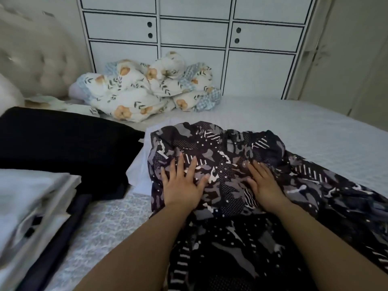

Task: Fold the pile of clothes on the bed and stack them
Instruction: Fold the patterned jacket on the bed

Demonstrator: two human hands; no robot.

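Hands: left hand point(182, 185) and right hand point(265, 185), fingers straight, pressing flat.
Garment point(231, 164): thin, patterned, rumpled.
Bed point(315, 127): pale, textured.

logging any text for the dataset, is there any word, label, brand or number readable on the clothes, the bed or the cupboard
None: no readable text anywhere in the head view.
Dark grey-and-white patterned garment: only stripes, dots and blotches, no letters.
Small white tag at the edge of the folded black cloth: too small to read.
White panelled cupboard: only round dark holes, no signs.
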